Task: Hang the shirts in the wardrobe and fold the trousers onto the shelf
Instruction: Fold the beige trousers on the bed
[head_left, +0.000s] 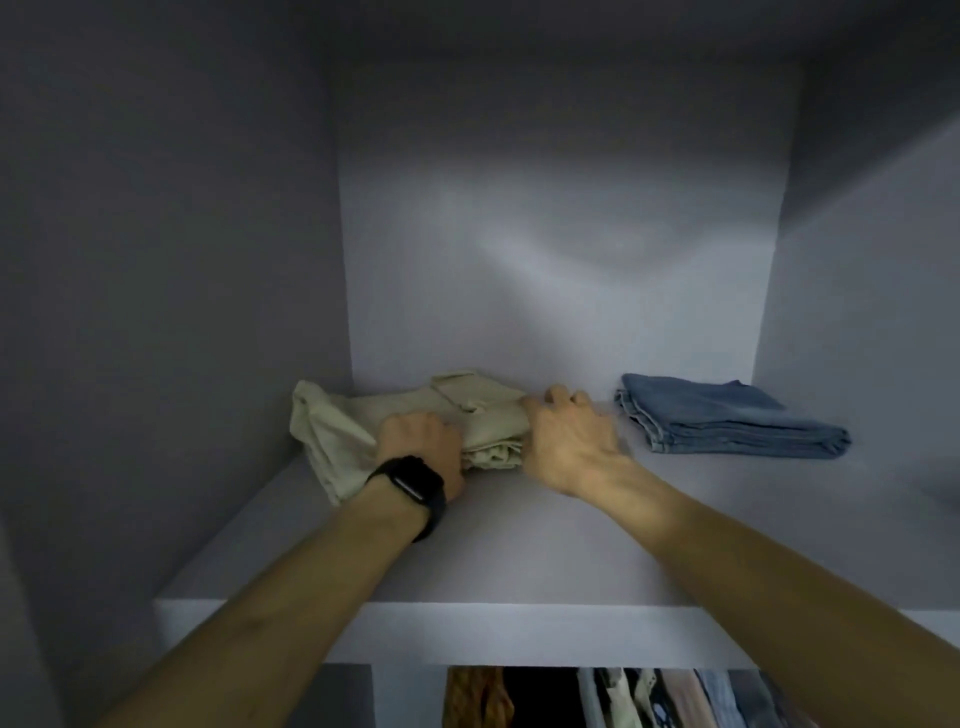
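Folded beige cotton trousers (415, 415) are being held on the pale grey wardrobe shelf (519, 545), at its left rear. The front edge is being gripped by the left hand (421, 441), fingers curled, black wristband (413, 486) being worn. The right end is being clasped by the right hand (569, 441). Folded blue denim jeans (727, 421) are lying well apart on the right. Hung shirts (649, 699) are showing below.

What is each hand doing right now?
Left hand: grips the beige trousers.
Right hand: grips the same trousers' right end.
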